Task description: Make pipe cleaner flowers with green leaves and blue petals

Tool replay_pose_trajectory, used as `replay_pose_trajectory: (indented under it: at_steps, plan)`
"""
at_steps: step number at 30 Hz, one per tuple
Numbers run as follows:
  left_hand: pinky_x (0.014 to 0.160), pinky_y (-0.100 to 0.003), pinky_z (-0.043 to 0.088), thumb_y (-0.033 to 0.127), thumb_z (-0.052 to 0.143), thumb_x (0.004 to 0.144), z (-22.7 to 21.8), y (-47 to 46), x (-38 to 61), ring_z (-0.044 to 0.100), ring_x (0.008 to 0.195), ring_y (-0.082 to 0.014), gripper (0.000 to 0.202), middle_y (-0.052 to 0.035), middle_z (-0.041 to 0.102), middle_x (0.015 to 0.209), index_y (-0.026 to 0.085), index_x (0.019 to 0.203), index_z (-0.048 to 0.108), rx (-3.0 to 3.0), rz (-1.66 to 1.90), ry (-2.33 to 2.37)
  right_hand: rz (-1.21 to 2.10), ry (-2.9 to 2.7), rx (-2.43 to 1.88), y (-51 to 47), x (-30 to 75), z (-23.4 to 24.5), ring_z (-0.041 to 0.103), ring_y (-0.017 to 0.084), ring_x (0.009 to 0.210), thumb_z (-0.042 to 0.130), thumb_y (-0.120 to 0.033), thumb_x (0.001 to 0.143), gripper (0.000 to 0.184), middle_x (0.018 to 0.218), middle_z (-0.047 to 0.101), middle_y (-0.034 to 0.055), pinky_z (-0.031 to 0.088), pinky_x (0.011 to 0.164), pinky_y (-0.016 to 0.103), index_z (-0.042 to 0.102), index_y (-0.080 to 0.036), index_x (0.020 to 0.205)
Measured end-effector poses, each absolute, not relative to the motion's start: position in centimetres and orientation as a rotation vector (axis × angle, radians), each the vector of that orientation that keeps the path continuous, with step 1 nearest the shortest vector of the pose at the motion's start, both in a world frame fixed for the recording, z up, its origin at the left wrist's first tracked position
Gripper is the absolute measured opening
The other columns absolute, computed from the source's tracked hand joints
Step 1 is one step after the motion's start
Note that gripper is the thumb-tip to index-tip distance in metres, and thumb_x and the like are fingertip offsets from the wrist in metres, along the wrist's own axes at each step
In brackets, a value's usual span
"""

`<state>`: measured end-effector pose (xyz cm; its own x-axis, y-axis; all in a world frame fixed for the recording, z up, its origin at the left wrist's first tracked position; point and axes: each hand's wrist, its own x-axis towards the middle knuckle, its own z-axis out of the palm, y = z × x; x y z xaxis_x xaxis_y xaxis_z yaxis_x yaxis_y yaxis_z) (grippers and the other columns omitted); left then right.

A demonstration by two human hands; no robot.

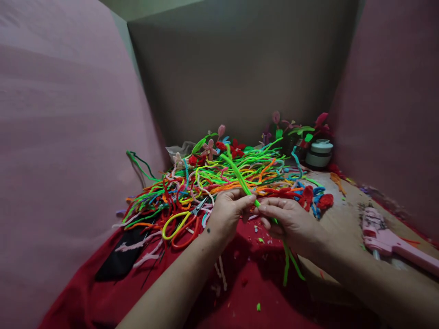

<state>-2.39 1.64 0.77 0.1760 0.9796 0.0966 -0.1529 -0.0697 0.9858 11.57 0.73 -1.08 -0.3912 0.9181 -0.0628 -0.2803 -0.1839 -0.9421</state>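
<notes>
Bright green pipe cleaners (pixel 240 177) run diagonally through both my hands, lying close together above and splaying into two loose ends below. My left hand (pixel 231 206) pinches them between thumb and fingers near the middle. Just below that spot, my right hand (pixel 283 218) is closed on the same green stems with its fingertips. Scissors (pixel 185 225) with one yellow and one orange-red handle lie left of my left hand, blades angled up to the right. Behind both hands spreads a big heap of pipe cleaners (pixel 206 178) in green, orange, red, yellow and pink.
A pink glue gun (pixel 380 233) lies at the right, by my right forearm. A black phone-like slab (pixel 120 253) rests on the red cloth (pixel 243 292) at left. Fuzzy flowers (pixel 236 148) and a pale lidded jar (pixel 318 154) stand at the back. Pink panels (pixel 68 114) rise on both sides.
</notes>
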Motion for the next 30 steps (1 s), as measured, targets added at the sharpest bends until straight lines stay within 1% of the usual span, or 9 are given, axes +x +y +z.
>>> replay_pose_trajectory:
  at_steps: [2, 3, 10, 16, 18, 21, 25, 27, 30]
  plan:
    - [0.042, -0.019, 0.031, 0.024, 0.066, 0.064, 0.6, 1.7, -2.2, 0.042, 0.042, -0.0059, 0.017, 0.0004, 0.056, 0.054, 0.010, 0.073, 0.062, 1.192, 1.218, 0.903, 1.725, -1.145, -0.823, 0.8, 11.6, -1.3, 0.024, 0.001, 0.034, 0.058, -0.026, 0.074, 0.014, 0.047, 0.049, -0.0049, 0.013, 0.036, 0.019, 0.055, -0.015, 0.064]
    - [0.041, -0.019, 0.031, 0.023, 0.066, 0.063, 0.6, 1.8, -2.2, 0.043, 0.042, -0.0063, 0.018, 0.0002, 0.056, 0.055, 0.010, 0.074, 0.061, 1.172, 1.226, 0.888, 1.729, -1.135, -0.809, 0.8, 11.6, -1.4, 0.023, 0.002, 0.034, 0.057, -0.026, 0.074, 0.014, 0.046, 0.048, -0.0054, 0.013, 0.036, 0.020, 0.056, -0.016, 0.065]
    - [0.038, -0.018, 0.032, 0.017, 0.066, 0.062, 0.3, 1.8, -1.8, 0.051, 0.046, -0.0089, 0.018, 0.0005, 0.056, 0.057, 0.012, 0.074, 0.054, 0.960, 1.226, 0.758, 1.739, -1.078, -0.746, 0.4, 11.6, -1.4, 0.023, 0.003, 0.035, 0.056, -0.025, 0.075, 0.015, 0.044, 0.045, -0.0064, 0.014, 0.036, 0.020, 0.054, -0.017, 0.063]
    - [0.039, -0.019, 0.037, 0.014, 0.064, 0.065, 0.4, 1.2, -1.1, 0.050, 0.041, -0.0085, 0.020, 0.0012, 0.056, 0.050, 0.014, 0.061, 0.044, 0.973, 1.366, 0.775, 1.747, -0.928, -0.697, 0.3, 11.4, -1.0, 0.018, 0.002, 0.033, 0.057, -0.025, 0.074, 0.014, 0.042, 0.042, -0.0072, 0.010, 0.035, 0.019, 0.054, -0.016, 0.064]
    - [0.041, -0.020, 0.039, 0.012, 0.062, 0.066, 0.5, 1.0, -1.1, 0.050, 0.042, -0.0088, 0.018, 0.0023, 0.056, 0.051, 0.014, 0.061, 0.045, 1.047, 1.403, 0.785, 1.763, -0.926, -0.674, 0.3, 11.4, -1.1, 0.017, 0.002, 0.034, 0.056, -0.025, 0.075, 0.015, 0.042, 0.042, -0.0071, 0.009, 0.035, 0.019, 0.054, -0.016, 0.064]
    - [0.044, -0.021, 0.041, 0.010, 0.061, 0.067, 0.5, 0.8, -1.2, 0.052, 0.046, -0.0088, 0.013, 0.0040, 0.055, 0.057, 0.015, 0.068, 0.048, 1.129, 1.411, 0.794, 1.780, -0.946, -0.650, 0.4, 11.4, -1.3, 0.016, 0.002, 0.034, 0.054, -0.026, 0.077, 0.015, 0.041, 0.041, -0.0074, 0.009, 0.034, 0.019, 0.055, -0.017, 0.064]
    - [0.044, -0.020, 0.040, 0.011, 0.060, 0.068, 0.6, 0.9, -1.4, 0.054, 0.050, -0.0098, 0.015, 0.0039, 0.055, 0.061, 0.016, 0.078, 0.050, 1.097, 1.368, 0.753, 1.796, -0.949, -0.672, 0.3, 11.4, -1.4, 0.018, 0.002, 0.033, 0.056, -0.026, 0.076, 0.015, 0.042, 0.043, -0.0071, 0.009, 0.035, 0.019, 0.055, -0.017, 0.064]
    - [0.047, -0.021, 0.040, 0.013, 0.061, 0.069, 0.6, 0.9, -1.5, 0.054, 0.052, -0.0100, 0.013, 0.0024, 0.056, 0.062, 0.015, 0.078, 0.051, 1.145, 1.327, 0.727, 1.781, -0.949, -0.664, 0.3, 11.4, -1.3, 0.018, 0.002, 0.033, 0.055, -0.026, 0.076, 0.015, 0.041, 0.043, -0.0071, 0.010, 0.035, 0.019, 0.055, -0.017, 0.064]
    - [0.050, -0.021, 0.041, 0.016, 0.062, 0.070, 0.5, 0.9, -1.6, 0.052, 0.054, -0.0092, 0.009, 0.0002, 0.057, 0.064, 0.013, 0.073, 0.054, 1.311, 1.272, 0.752, 1.781, -0.968, -0.638, 0.2, 11.5, -1.2, 0.017, 0.002, 0.033, 0.054, -0.026, 0.077, 0.016, 0.040, 0.041, -0.0076, 0.010, 0.035, 0.019, 0.055, -0.016, 0.065]
